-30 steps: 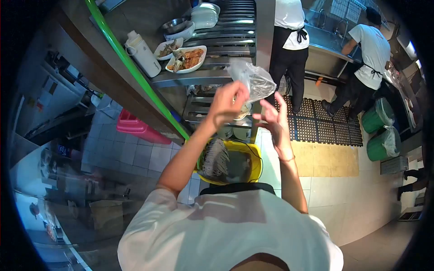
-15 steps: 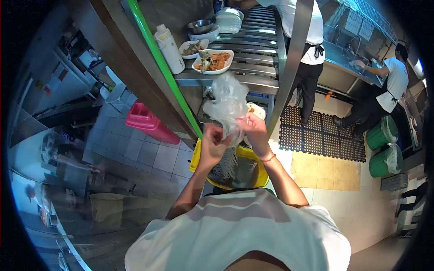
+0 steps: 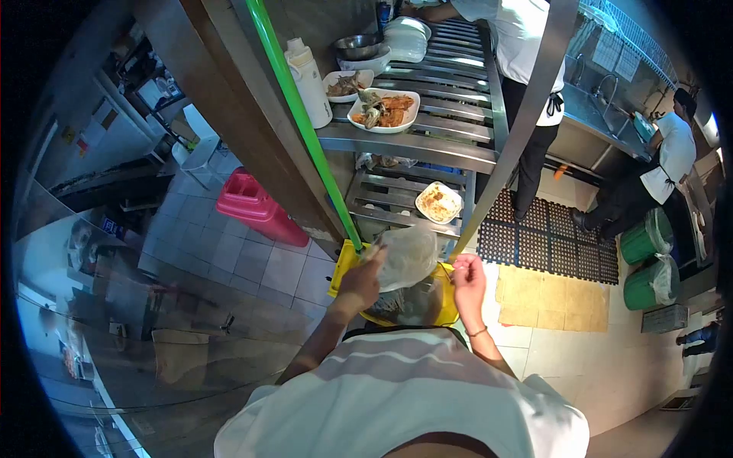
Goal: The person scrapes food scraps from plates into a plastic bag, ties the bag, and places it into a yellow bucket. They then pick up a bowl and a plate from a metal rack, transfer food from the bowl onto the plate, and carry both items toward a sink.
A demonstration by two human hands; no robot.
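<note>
A clear plastic bag (image 3: pixel 408 258) hangs spread out above a yellow bucket (image 3: pixel 445 304), in which grey, stringy material shows. My left hand (image 3: pixel 362 281) grips the bag's left side. To the right of the bag is my right hand (image 3: pixel 467 278), its fingers curled together near the bag's edge; what they pinch, if anything, is too small to make out. Just beyond the hands, a white dish with food scraps (image 3: pixel 439 203) rests on the lower slatted shelf.
The upper metal rack (image 3: pixel 450 99) holds food plates, bowls and a white flask (image 3: pixel 309 88). A green pole (image 3: pixel 294 114) stands at its left. A pink bin (image 3: pixel 259 210) is on the floor. Two people in aprons stand at the right, near green bins (image 3: pixel 649 288).
The bunched bag has come down and spread out over the bucket. My hands have moved lower and farther apart. The rack's contents sit slightly farther right in view.
</note>
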